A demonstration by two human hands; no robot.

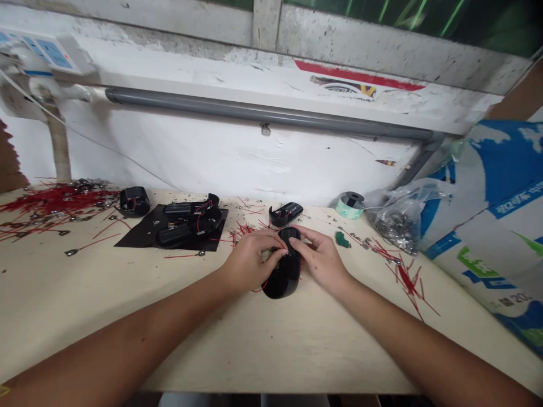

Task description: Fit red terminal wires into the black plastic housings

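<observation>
A glossy black plastic housing (281, 281) stands on the table between my hands, its rounded end towards me. My right hand (323, 255) is closed on its far part, thumb on top and fingers along the right side. My left hand (249, 257) is in a pinch at the housing's upper left. A thin red wire (278, 239) shows at those fingertips, and its inner end is hidden. Just beyond lies another black housing (289, 212), open side up.
Several black housings (180, 234) lie on a black sheet (131, 236). Red wires with metal tabs (63, 203) are heaped at left, more red wires (409, 282) at right. A tape roll (350, 204), a bag of metal parts (399, 223) and a large printed package (496, 226) stand right.
</observation>
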